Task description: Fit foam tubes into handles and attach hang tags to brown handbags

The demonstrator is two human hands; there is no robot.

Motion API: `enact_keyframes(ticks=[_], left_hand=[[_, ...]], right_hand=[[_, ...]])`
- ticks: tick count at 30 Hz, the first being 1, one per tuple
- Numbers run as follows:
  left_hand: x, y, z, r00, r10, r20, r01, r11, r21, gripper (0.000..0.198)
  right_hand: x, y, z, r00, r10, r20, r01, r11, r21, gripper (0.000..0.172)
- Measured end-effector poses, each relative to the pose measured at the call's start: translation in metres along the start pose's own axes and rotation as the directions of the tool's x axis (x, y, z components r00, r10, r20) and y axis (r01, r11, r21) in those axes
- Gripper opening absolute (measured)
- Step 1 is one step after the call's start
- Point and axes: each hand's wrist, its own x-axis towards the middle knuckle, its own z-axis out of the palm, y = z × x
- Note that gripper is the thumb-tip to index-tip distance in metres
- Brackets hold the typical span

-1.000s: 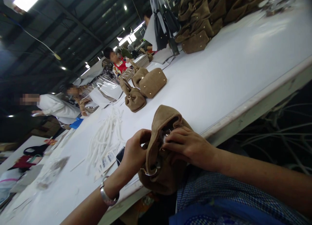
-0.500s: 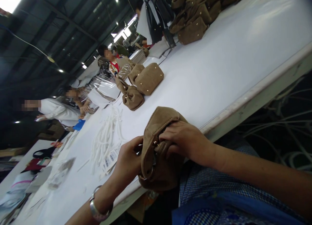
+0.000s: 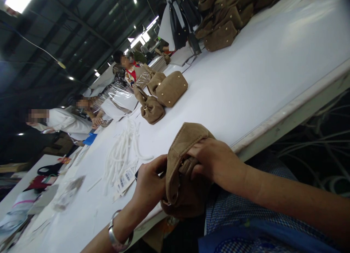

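A brown suede-like handbag (image 3: 188, 136) with gold-coloured fittings is held at the table's near edge, against my lap. My left hand (image 3: 153, 180) grips its left side, with the fingertips hidden behind the bag. On the other side, my right hand (image 3: 216, 158) is closed on the bag near its opening, its fingers partly tucked under the upper flap. Paper tags with barcodes (image 3: 124, 181) lie on the table just left of my left hand. Beyond them is a pile of white cord-like strips (image 3: 120, 150).
More brown handbags (image 3: 172, 88) stand farther along the white table (image 3: 246, 85). A heap of brown bags (image 3: 221, 35) lies at the far end beside black ones (image 3: 179, 26). Co-workers (image 3: 65, 121) are across the table at left, near clear plastic wrapping (image 3: 117, 96).
The view has shifted slightly. Both hands keep hold of the handbag, and my right fingers reach a little further under its flap. A co-worker in white has moved an arm.
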Motion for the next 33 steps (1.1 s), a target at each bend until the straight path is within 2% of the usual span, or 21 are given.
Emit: enact_keyframes(ticks=[4,7,14,21,28,33], left_hand=[[0.001,-0.008,-0.001,1.000,0.000,0.014,0.001,0.994,-0.108,0.030],[0.005,-0.013,-0.003,0.999,-0.018,0.027,0.023,0.981,-0.194,0.028],[0.016,-0.025,-0.004,0.997,-0.071,0.025,0.075,0.924,-0.374,0.023],[0.022,-0.038,-0.007,0.990,-0.125,0.061,0.139,0.851,-0.506,0.027],[0.025,-0.042,-0.012,0.986,-0.141,0.089,0.166,0.816,-0.554,0.029],[0.022,-0.046,-0.012,0.983,-0.122,0.134,0.176,0.820,-0.545,0.029]], right_hand=[[0.010,-0.013,-0.016,0.986,0.093,0.140,-0.094,0.996,0.001,0.026],[0.016,-0.018,-0.020,0.973,0.114,0.201,-0.120,0.993,0.015,0.019],[0.026,-0.008,-0.011,0.977,0.025,0.214,-0.023,1.000,-0.014,0.024],[0.046,-0.010,-0.013,0.942,0.109,0.319,-0.074,0.990,-0.120,0.034],[0.064,-0.017,-0.015,0.881,0.240,0.407,-0.168,0.964,-0.206,0.032],[0.066,-0.018,-0.012,0.884,0.242,0.400,-0.167,0.962,-0.214,0.031]])
